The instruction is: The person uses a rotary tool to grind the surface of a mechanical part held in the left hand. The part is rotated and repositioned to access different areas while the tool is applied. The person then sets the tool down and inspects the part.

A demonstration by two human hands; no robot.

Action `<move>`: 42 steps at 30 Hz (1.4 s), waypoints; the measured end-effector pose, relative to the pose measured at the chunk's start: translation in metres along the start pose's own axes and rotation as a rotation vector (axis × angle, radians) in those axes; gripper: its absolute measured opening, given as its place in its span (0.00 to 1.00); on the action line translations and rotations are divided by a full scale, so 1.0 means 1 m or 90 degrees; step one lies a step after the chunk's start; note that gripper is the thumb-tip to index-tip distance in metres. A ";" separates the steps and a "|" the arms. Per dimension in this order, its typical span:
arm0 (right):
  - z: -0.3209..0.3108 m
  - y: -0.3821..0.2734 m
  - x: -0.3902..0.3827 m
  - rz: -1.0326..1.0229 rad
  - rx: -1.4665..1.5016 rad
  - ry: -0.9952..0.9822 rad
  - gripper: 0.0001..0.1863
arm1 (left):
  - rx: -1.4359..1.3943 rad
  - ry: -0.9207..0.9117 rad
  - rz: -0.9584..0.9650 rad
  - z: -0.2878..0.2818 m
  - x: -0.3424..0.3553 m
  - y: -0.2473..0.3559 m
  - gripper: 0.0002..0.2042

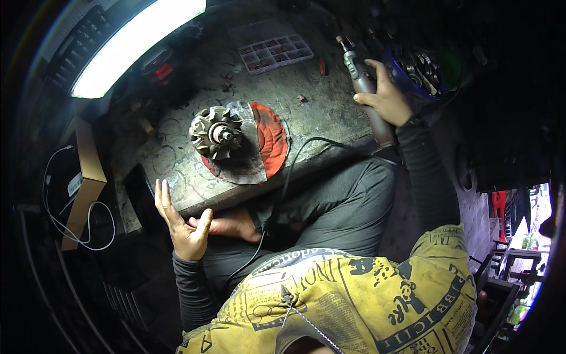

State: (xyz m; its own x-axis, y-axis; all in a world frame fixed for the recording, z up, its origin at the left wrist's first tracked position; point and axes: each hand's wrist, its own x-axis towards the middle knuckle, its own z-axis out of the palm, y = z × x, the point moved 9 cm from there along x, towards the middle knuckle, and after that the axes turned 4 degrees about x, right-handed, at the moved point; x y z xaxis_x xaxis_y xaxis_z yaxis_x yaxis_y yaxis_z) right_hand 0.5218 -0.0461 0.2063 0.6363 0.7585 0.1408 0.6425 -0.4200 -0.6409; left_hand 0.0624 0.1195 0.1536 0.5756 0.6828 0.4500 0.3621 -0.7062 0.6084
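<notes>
My right hand (391, 99) is closed around a corded rotary tool (372, 112) at the right of the bench, its bit end pointing away from me. My left hand (187, 229) is held up at the near left edge of the bench, open, fingers stretched and nothing in it. Between the hands, an alternator rotor (213, 137) with claw-shaped metal poles rests shaft up on a round red and grey pad (272, 144). Neither hand touches the rotor. The tool's dark cord (287, 177) loops over the bench edge and down across my lap.
A clear compartment box (276, 54) of small parts lies at the back. Beyond my right hand stands a blue-rimmed container (420, 94) with metal parts. At left are a bright lamp (138, 47), a cardboard box (88, 168), a white cable (89, 233) and a dark flat object (141, 197).
</notes>
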 end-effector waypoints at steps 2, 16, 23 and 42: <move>0.017 0.015 0.020 0.032 -0.047 -0.042 0.51 | 0.001 0.006 -0.012 -0.001 -0.005 0.000 0.49; 0.050 0.017 0.010 0.057 -0.316 0.041 0.41 | -0.005 0.036 0.029 -0.007 -0.029 0.019 0.30; 0.033 -0.088 -0.094 -0.299 -0.002 0.163 0.25 | -0.033 0.009 0.038 0.001 -0.035 0.035 0.24; 0.163 -0.148 -0.199 -0.401 0.462 -0.320 0.15 | 0.290 -0.411 -0.143 0.016 -0.160 0.022 0.08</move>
State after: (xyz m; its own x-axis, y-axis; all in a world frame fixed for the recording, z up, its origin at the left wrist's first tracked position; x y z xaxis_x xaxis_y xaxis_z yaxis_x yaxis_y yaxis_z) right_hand 0.2306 -0.0541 0.1501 -0.0742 0.9214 0.3816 0.2808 0.3864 -0.8785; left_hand -0.0102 -0.0082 0.0840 0.7118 0.6733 -0.2000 0.7014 -0.6666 0.2523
